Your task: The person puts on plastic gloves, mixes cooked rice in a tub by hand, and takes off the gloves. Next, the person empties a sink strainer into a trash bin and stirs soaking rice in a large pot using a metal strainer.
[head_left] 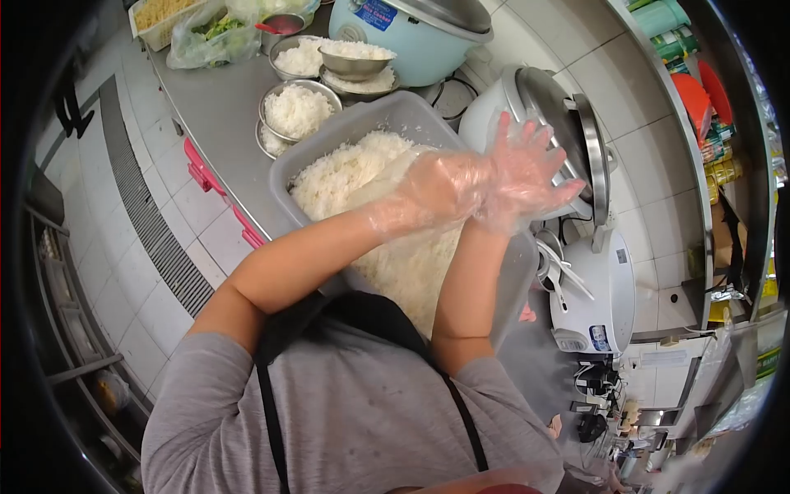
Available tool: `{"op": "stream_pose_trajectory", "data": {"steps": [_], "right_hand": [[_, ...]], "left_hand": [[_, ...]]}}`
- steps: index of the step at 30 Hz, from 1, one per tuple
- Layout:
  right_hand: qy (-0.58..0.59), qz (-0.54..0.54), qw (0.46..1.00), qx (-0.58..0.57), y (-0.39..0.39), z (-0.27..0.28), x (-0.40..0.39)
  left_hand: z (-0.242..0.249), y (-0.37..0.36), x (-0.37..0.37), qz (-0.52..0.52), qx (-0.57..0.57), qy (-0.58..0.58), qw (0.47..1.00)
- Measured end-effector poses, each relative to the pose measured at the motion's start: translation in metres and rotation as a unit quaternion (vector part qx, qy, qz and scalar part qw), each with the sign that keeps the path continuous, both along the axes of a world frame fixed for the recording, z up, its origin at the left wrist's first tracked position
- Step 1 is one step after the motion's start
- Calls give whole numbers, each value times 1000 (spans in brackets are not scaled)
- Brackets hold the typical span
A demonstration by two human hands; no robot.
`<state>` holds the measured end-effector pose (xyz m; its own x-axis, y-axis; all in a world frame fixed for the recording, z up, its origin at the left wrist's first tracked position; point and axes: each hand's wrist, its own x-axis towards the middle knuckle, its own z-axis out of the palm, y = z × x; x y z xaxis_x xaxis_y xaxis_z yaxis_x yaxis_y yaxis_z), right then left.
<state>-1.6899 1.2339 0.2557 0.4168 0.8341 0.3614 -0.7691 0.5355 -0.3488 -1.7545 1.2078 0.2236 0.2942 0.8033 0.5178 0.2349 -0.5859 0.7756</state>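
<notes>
Both my hands wear clear plastic gloves and are raised over a grey tub (284, 177) of cooked white rice (350, 169). My left hand (444, 188) is closed at the base of my right hand, gripping the loose plastic glove (499, 206) there. Its fingertips are partly hidden by the crinkled plastic. With fingers spread, my right hand (531, 160) points away from me and holds nothing. Beyond the tub, several metal bowls filled with rice stand together, among them a near bowl (298, 113) and a stacked bowl (355, 66).
A blue rice cooker (411, 41) stands behind the bowls. On the right are a lidded cooker (494, 115) and a white cooker (597, 296) with ladles. A bag of greens (216, 37) lies at the counter's far left. Pink handles (202, 169) jut from its left edge.
</notes>
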Motion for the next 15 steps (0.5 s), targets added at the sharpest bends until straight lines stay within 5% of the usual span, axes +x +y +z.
{"op": "stream_pose_trajectory", "data": {"steps": [3, 6, 7, 8, 10, 13, 15], "right_hand": [[-36, 74, 996, 32, -7, 1, -8], [-99, 203, 964, 140, -12, 9, -13], [-119, 245, 946, 176, -11, 12, -15], [-138, 283, 926, 210, -12, 12, -16], [-179, 241, 938, 172, 6, 17, -4], [-338, 96, 936, -15, 42, 25, 25], [-540, 72, 832, -104, 76, 4, 53]], "left_hand": [[38, 1, 44, 314, 114, 33, 942], [50, -10, 33, 414, 169, -25, 894], [20, -12, 3, 138, 277, -65, 949], [-10, -15, -27, -155, 355, -97, 917], [-21, -31, -27, -94, 294, 194, 931], [-45, -16, -26, -143, 169, 251, 942], [-66, 16, -53, -118, -66, 72, 988]]}}
